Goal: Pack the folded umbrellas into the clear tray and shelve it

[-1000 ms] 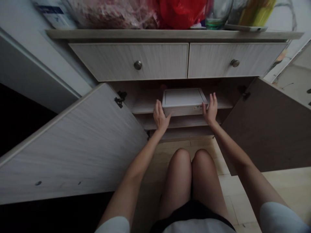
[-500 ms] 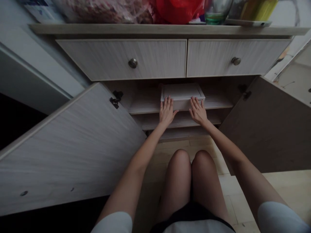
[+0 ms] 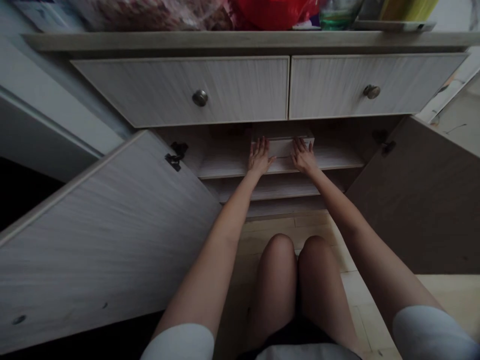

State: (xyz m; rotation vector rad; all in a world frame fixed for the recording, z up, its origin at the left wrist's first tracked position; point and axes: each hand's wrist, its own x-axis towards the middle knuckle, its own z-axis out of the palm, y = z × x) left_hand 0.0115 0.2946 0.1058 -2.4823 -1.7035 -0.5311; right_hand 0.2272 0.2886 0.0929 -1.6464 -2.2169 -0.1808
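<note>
A white rectangular box [image 3: 284, 147] lies on a wooden cabinet shelf [image 3: 225, 162], deep inside the cabinet, with its top mostly in shadow under the shelf above. My left hand [image 3: 259, 157] rests flat against the left part of the box's front face, fingers spread. My right hand [image 3: 303, 156] presses the same way on the right part. Neither hand wraps around the box. The box's back end is hidden in the dark of the cabinet.
Both cabinet doors [image 3: 101, 235] swing wide open on either side, and a lower shelf [image 3: 262, 190] sits below. Two closed drawers with round knobs [image 3: 176, 90] sit above the opening. A red plastic bag [image 3: 272, 12] and a glass [image 3: 339, 15] stand on the countertop.
The box has slid farther into the cabinet, away from me. My hands moved from its sides to its front face and followed it inward.
</note>
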